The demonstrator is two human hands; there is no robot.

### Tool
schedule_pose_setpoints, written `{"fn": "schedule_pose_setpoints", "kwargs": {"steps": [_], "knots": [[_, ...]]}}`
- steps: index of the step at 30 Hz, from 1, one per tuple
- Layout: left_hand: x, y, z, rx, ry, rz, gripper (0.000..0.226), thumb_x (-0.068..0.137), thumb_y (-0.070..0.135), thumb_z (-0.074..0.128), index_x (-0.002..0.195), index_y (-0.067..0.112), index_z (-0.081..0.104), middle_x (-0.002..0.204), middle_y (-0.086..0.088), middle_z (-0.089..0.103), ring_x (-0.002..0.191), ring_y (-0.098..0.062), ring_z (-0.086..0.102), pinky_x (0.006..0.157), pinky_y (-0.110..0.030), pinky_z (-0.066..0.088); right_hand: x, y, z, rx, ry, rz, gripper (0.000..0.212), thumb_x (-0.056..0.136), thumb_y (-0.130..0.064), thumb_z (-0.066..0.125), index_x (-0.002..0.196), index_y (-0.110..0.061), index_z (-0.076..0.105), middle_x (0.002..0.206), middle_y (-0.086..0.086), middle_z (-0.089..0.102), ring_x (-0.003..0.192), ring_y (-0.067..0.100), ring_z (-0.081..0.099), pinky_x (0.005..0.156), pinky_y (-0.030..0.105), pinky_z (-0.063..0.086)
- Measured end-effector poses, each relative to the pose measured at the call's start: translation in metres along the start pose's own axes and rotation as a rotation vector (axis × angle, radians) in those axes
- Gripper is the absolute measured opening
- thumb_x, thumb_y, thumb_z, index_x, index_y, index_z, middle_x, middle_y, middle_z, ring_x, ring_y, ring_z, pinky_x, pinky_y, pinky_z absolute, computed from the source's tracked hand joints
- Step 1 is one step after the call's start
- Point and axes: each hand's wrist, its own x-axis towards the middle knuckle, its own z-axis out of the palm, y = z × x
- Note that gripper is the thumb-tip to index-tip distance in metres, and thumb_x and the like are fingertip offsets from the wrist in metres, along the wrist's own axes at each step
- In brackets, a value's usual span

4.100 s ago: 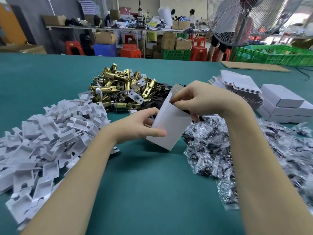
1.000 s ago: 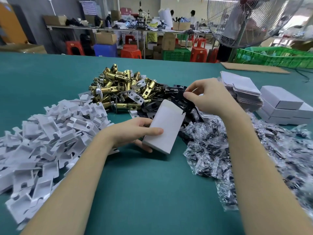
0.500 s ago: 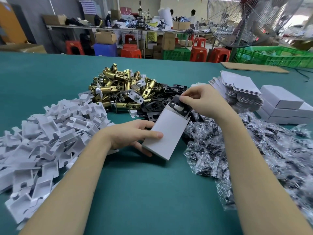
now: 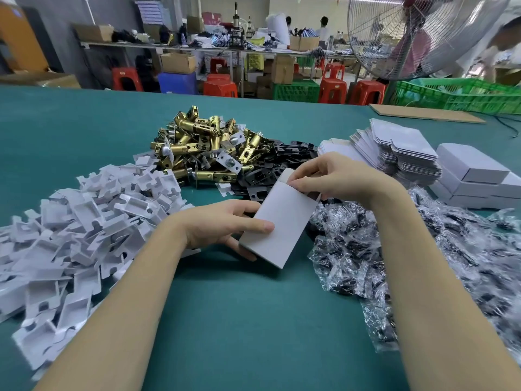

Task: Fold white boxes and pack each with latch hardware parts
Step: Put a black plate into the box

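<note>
Two bare arms reach in from the bottom, at 6 o'clock, over a green table (image 4: 225, 320). At 8 o'clock, close by, lies a big heap of white plastic trays (image 4: 70, 230). At 4 o'clock lies a heap of small clear bags (image 4: 423, 263) with dark bits inside.

In the middle, the white box (image 4: 277, 227) is held up off the table, tilted, with its open end pointing away toward 1 o'clock. The left hand (image 4: 222, 227) holds its near end: the thumb lies flat on top and the other fingers curl under it. The right hand (image 4: 335, 176) is at the far end, its thumb and fingers pinched together on the box's top flap (image 4: 286, 176). That hand covers the opening, so what is inside cannot be seen.

Just past the box, at 12 o'clock, flat black metal plates (image 4: 270, 170) lie spread out. Behind them, toward 11 o'clock, is a pile of gold latches (image 4: 203, 148). At 2 o'clock sits a stack of flat, unfolded boxes (image 4: 400, 148). Beside it, toward 3 o'clock, closed white boxes (image 4: 476, 176) are stacked up.

Farther off at 2 o'clock a piece of brown cardboard (image 4: 423, 114) lies flat on the table. Past the table edge are red stools (image 4: 332, 86), a green crate (image 4: 462, 94) and a big metal fan (image 4: 417, 32). Far back, people stand at a long bench (image 4: 197, 48).
</note>
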Motion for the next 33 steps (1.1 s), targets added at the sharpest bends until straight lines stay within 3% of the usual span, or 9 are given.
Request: {"fn": "schedule_pose_setpoints", "kwargs": {"steps": [2, 6, 11, 14, 19, 22, 26, 30, 33], "knots": [[-0.001, 0.0, 0.0, -0.004, -0.008, 0.001, 0.048, 0.077, 0.042, 0.081, 0.123, 0.033, 0.072, 0.121, 0.002, 0.074, 0.111, -0.02, 0.072, 0.078, -0.036, 0.063, -0.001, -0.004, 0.001, -0.026, -0.039, 0.014, 0.015, 0.097, -0.029, 0.067, 0.088, -0.029, 0.079, 0.074, -0.016, 0.071, 0.069, 0.004, 0.058, 0.058, 0.016, 0.046], [-0.002, -0.001, -0.002, -0.006, -0.028, 0.016, 0.044, 0.078, 0.042, 0.08, 0.121, 0.037, 0.072, 0.123, 0.003, 0.074, 0.112, -0.019, 0.071, 0.079, -0.035, 0.063, -0.006, -0.012, -0.001, -0.064, -0.129, 0.037, 0.025, 0.099, -0.015, 0.056, 0.095, -0.024, 0.079, 0.086, -0.005, 0.074, 0.08, 0.015, 0.057, 0.074, 0.032, 0.046], [-0.002, -0.002, -0.003, -0.016, -0.044, 0.037, 0.049, 0.084, 0.037, 0.079, 0.131, 0.034, 0.067, 0.129, 0.001, 0.071, 0.118, -0.022, 0.069, 0.081, -0.035, 0.062, -0.012, -0.021, -0.008, -0.105, -0.157, 0.044, 0.028, 0.1, -0.013, 0.055, 0.094, -0.028, 0.078, 0.078, -0.015, 0.073, 0.074, 0.004, 0.061, 0.075, 0.028, 0.046], [0.0, -0.003, -0.004, -0.036, -0.021, 0.072, 0.047, 0.089, 0.028, 0.076, 0.134, 0.032, 0.064, 0.13, -0.001, 0.071, 0.119, -0.021, 0.068, 0.081, -0.032, 0.061, -0.018, -0.031, -0.012, -0.15, -0.153, 0.011, 0.032, 0.1, -0.012, 0.053, 0.097, -0.03, 0.079, 0.089, -0.011, 0.077, 0.077, 0.002, 0.064, 0.072, 0.025, 0.052], [0.006, -0.005, -0.002, -0.043, 0.081, 0.147, 0.055, 0.085, 0.023, 0.076, 0.137, 0.029, 0.059, 0.128, -0.003, 0.072, 0.121, -0.019, 0.067, 0.095, -0.035, 0.059, -0.025, -0.042, -0.018, -0.162, -0.063, -0.056, 0.031, 0.099, -0.011, 0.054, 0.099, -0.03, 0.079, 0.094, -0.009, 0.079, 0.087, 0.008, 0.073, 0.079, 0.026, 0.055], [0.01, -0.006, 0.001, -0.03, 0.162, 0.217, 0.055, 0.082, 0.021, 0.078, 0.134, 0.024, 0.06, 0.125, -0.006, 0.073, 0.119, -0.022, 0.068, 0.095, -0.034, 0.058, -0.028, -0.047, -0.02, -0.134, -0.034, -0.12, 0.033, 0.102, -0.006, 0.049, 0.103, -0.026, 0.075, 0.092, -0.01, 0.08, 0.087, 0.008, 0.075, 0.084, 0.032, 0.061], [0.016, -0.01, 0.002, -0.024, 0.289, 0.338, 0.055, 0.082, 0.016, 0.078, 0.134, 0.018, 0.06, 0.125, -0.005, 0.072, 0.119, -0.023, 0.067, 0.099, -0.034, 0.056, -0.032, -0.049, -0.025, -0.004, 0.079, -0.254, 0.029, 0.103, -0.005, 0.049, 0.105, -0.019, 0.075, 0.092, -0.004, 0.08, 0.09, 0.012, 0.076, 0.082, 0.027, 0.061], [0.017, -0.012, 0.001, -0.017, 0.337, 0.402, 0.056, 0.084, 0.016, 0.078, 0.135, 0.021, 0.057, 0.124, -0.001, 0.073, 0.116, -0.02, 0.069, 0.094, -0.028, 0.055, -0.032, -0.047, -0.028, 0.093, 0.203, -0.322, 0.022, 0.101, -0.004, 0.056, 0.099, -0.014, 0.076, 0.083, 0.001, 0.079, 0.082, 0.014, 0.076, 0.076, 0.026, 0.06], [0.021, -0.014, 0.004, 0.01, 0.375, 0.428, 0.053, 0.084, 0.015, 0.078, 0.132, 0.018, 0.057, 0.122, -0.001, 0.073, 0.112, -0.016, 0.069, 0.093, -0.026, 0.054, -0.029, -0.042, -0.029, 0.018, 0.267, -0.32, 0.015, 0.097, -0.016, 0.066, 0.091, -0.024, 0.078, 0.075, 0.017, 0.067, 0.072, 0.025, 0.06, 0.077, 0.047, 0.056]]}}
